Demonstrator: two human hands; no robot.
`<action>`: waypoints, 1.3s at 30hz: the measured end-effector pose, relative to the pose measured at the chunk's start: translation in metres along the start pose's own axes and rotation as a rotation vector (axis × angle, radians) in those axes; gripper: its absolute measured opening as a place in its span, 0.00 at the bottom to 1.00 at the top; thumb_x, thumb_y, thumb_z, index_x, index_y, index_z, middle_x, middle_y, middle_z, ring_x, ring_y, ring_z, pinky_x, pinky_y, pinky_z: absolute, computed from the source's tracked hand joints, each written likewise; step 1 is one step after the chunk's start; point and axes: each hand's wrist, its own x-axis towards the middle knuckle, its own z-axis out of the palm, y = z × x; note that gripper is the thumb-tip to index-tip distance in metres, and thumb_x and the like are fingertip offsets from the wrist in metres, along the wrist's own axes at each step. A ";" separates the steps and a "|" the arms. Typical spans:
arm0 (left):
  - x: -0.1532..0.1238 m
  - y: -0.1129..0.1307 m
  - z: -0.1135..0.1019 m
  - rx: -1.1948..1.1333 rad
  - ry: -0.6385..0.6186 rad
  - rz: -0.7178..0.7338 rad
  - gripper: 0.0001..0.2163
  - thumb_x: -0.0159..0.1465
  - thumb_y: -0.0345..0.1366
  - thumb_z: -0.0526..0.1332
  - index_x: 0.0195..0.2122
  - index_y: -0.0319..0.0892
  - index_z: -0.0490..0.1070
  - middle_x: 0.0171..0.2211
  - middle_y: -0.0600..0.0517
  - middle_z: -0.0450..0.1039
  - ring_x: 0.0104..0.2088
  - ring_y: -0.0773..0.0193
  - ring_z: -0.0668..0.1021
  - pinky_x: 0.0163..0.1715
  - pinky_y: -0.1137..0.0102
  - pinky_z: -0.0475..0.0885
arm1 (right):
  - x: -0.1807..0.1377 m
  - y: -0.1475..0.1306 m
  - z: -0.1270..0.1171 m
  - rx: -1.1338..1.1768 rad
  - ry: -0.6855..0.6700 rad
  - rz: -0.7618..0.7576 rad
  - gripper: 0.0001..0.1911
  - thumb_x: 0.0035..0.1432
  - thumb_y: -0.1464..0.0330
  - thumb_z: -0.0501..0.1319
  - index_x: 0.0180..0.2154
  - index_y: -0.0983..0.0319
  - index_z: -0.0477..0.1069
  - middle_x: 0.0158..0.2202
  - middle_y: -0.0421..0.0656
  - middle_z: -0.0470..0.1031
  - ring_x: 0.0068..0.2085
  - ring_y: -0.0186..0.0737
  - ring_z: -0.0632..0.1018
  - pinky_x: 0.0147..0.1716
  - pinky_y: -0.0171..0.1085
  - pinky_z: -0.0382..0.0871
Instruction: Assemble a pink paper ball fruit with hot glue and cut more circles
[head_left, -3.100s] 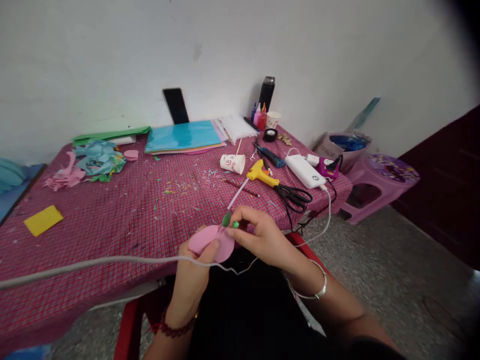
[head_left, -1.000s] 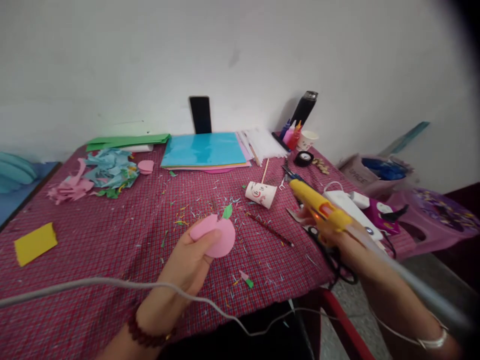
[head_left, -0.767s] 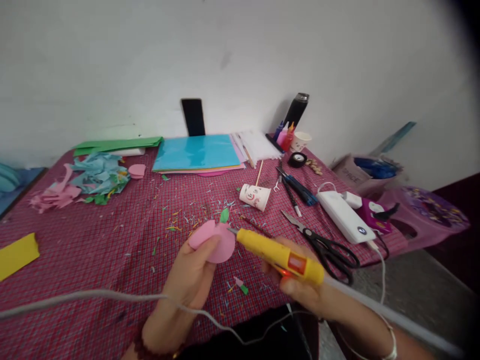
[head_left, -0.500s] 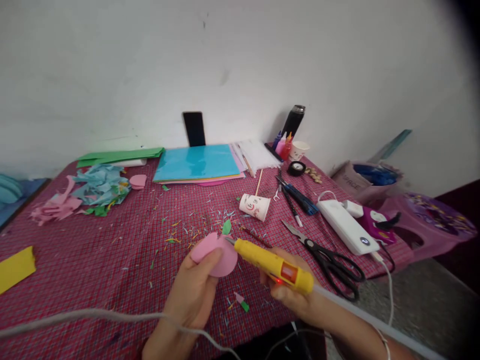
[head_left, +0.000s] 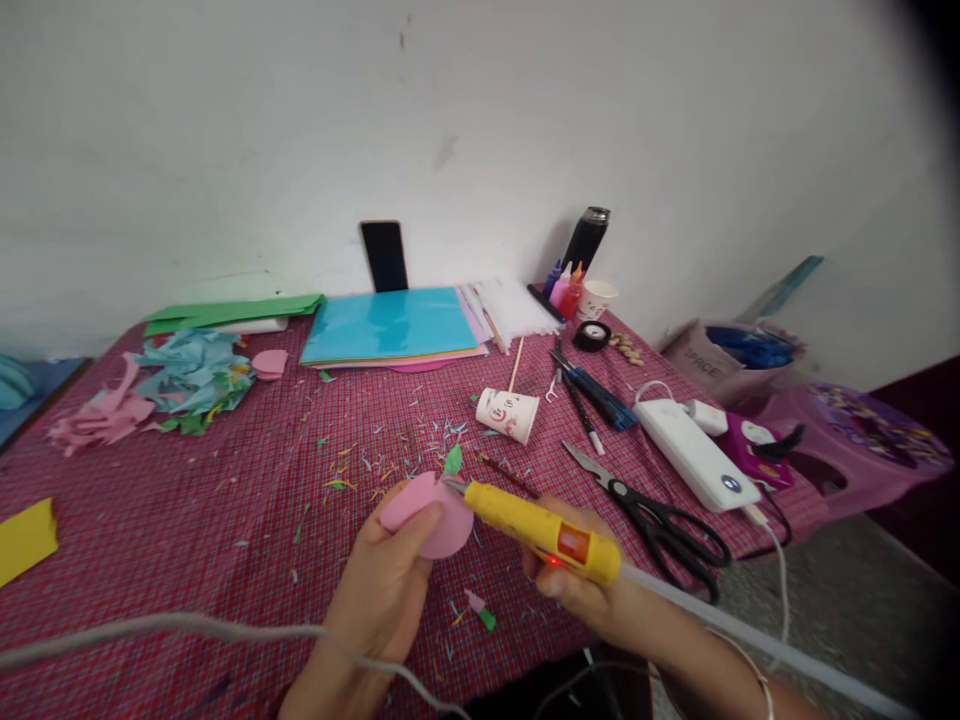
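Observation:
My left hand [head_left: 394, 580] pinches a round pink paper cutout [head_left: 446, 525], folded or layered, between thumb and fingers above the table. A small green paper leaf [head_left: 453, 460] stands at the cutout's top edge. In my right hand [head_left: 577, 570] is a yellow hot glue gun [head_left: 517, 512] with a red light lit and a long glue stick [head_left: 750, 630] coming out of its back. Its metal nozzle lies at the cutout's top, close to the leaf; whether it touches the paper I cannot tell.
Black-handled scissors [head_left: 652, 515] and a white power bank [head_left: 697, 455] lie at right. A paper cup [head_left: 508, 413] rests on its side amid paper shreds. Coloured sheets [head_left: 390, 325] and crumpled paper [head_left: 195, 370] are at the back. A cord [head_left: 187, 625] crosses in front.
The glue gun's nozzle has shifted slightly left and down at the top of the pink cutout. Both hands keep their holds; the view has moved slightly.

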 end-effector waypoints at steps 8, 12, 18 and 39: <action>-0.002 0.000 0.001 0.018 -0.054 0.011 0.11 0.48 0.32 0.73 0.34 0.40 0.81 0.37 0.47 0.82 0.40 0.60 0.81 0.43 0.69 0.74 | -0.002 0.002 -0.003 -0.081 -0.040 0.034 0.30 0.56 0.39 0.53 0.31 0.61 0.65 0.25 0.39 0.66 0.26 0.35 0.68 0.25 0.35 0.59; -0.003 0.002 0.001 0.013 -0.057 0.031 0.11 0.46 0.31 0.72 0.33 0.41 0.80 0.36 0.48 0.82 0.38 0.62 0.81 0.41 0.71 0.75 | -0.002 0.000 -0.004 -0.064 -0.090 0.047 0.31 0.56 0.39 0.53 0.31 0.61 0.66 0.26 0.39 0.67 0.26 0.34 0.68 0.26 0.35 0.59; -0.001 0.003 -0.002 -0.015 -0.049 0.030 0.13 0.45 0.28 0.71 0.34 0.40 0.80 0.35 0.47 0.82 0.38 0.59 0.81 0.42 0.69 0.76 | -0.005 -0.003 -0.002 0.042 -0.070 0.009 0.28 0.57 0.41 0.55 0.32 0.61 0.67 0.27 0.40 0.69 0.27 0.35 0.70 0.25 0.34 0.62; -0.020 0.010 -0.032 0.046 0.050 0.109 0.19 0.49 0.24 0.66 0.42 0.48 0.76 0.42 0.49 0.80 0.52 0.51 0.78 0.51 0.62 0.76 | 0.002 0.039 -0.115 -1.184 0.101 0.037 0.18 0.56 0.65 0.63 0.48 0.64 0.70 0.46 0.56 0.73 0.44 0.55 0.75 0.44 0.51 0.71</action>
